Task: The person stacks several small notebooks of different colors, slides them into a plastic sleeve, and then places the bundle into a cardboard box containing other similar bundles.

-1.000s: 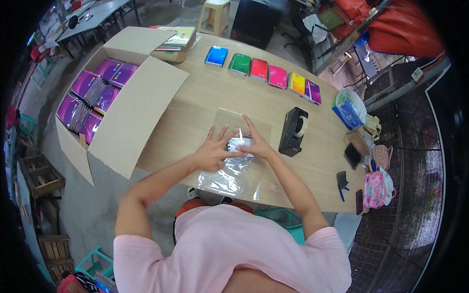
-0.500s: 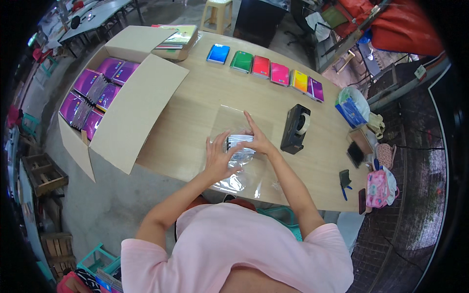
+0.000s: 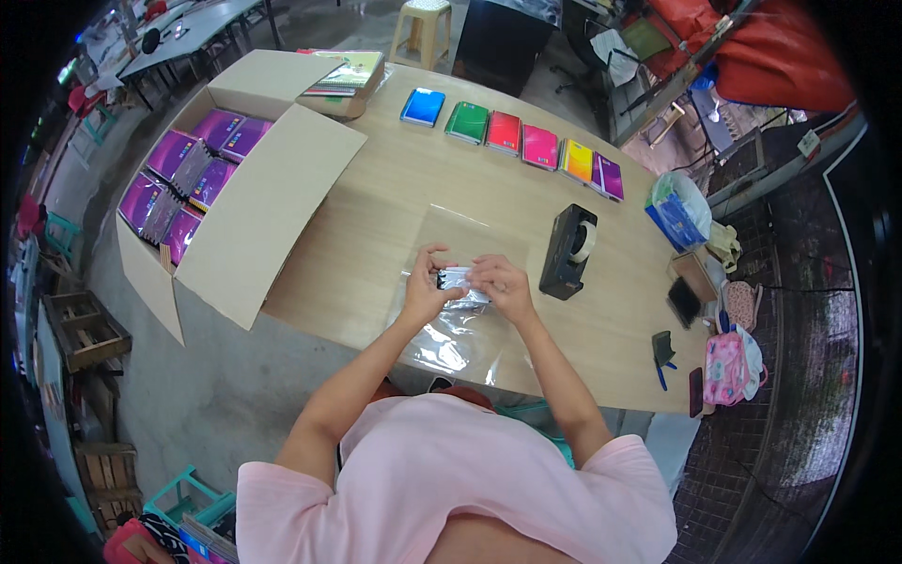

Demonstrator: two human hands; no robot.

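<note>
Left hand (image 3: 425,293) is curled round the white pad (image 3: 453,275); right hand (image 3: 505,285) is laid on it, grip unclear — wrapping seems underway, so plastic (image 3: 442,346) at six o'clock should be folded.

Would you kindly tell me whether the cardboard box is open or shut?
Open: the cardboard box has its flaps spread outward, showing purple notebooks inside.

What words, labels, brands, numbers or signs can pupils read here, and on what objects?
None can be read clearly.
Purple notebooks in the carton: cover marks too small.
Coloured notebooks in a row: too small.
White tag, upper right: too small.
Spiral-bound pad: none discernible.
</note>
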